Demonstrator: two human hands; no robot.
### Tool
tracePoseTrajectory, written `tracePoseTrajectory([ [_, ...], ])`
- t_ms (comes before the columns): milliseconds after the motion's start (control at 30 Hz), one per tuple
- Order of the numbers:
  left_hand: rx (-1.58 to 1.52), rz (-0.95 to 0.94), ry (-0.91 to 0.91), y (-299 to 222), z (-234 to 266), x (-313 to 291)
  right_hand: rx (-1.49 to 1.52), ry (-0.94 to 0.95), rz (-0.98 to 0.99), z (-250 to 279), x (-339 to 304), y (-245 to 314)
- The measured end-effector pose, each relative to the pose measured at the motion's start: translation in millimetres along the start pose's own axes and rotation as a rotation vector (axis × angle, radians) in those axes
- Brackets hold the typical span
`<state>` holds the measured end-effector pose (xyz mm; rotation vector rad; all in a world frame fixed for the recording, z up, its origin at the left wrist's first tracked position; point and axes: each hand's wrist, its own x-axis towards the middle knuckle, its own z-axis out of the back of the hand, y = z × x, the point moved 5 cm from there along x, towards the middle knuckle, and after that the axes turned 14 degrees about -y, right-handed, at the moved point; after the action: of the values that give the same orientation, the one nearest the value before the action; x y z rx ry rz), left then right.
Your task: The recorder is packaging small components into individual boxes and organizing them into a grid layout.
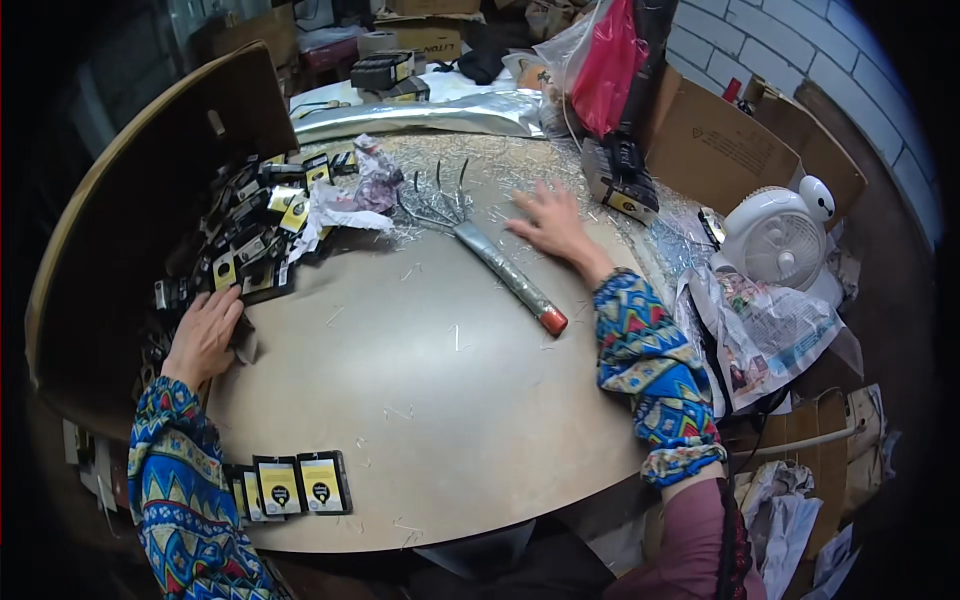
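My left hand (205,335) rests at the near edge of a heap of small black and yellow carded packets (240,245), fingers stretched out over them. A dark piece shows beside its thumb, partly hidden. My right hand (550,222) is open with fingers spread, low over thin wire bits (500,180) scattered across the far table. Between the hands lies a hand rake (490,255) with curved dark prongs, a taped handle and a red end, its prongs pointing away. Several black and yellow cards (300,485) sit in an overlapping row at the near left edge.
Crumpled paper (350,195) lies against the heap, beside a curved brown board (150,180). A black box (620,180), a cardboard box (720,135) and a white fan (775,235) line the right. Loose wire bits dot the table (450,400). Silver foil (430,112) lies beyond.
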<state>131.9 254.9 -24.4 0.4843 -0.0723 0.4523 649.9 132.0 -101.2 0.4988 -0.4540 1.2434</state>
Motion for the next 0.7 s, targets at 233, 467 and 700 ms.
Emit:
tracePoseTrajectory([
  [233, -0.227, 0.145, 0.010, -19.8, 22.3, 3.5, 0.014, 0.190, -0.162, 8.4, -28.6, -29.5],
  [467, -0.568, 0.484, -0.220, -67.5, 80.9, -8.2, 0.003, 0.229, -0.117, 73.3, -131.9, 12.4],
  [700, -1.610, 0.860, -0.179, -186.1, 117.6, -66.9, 0.099, 0.236, 0.024, 128.4, -217.2, 81.8],
])
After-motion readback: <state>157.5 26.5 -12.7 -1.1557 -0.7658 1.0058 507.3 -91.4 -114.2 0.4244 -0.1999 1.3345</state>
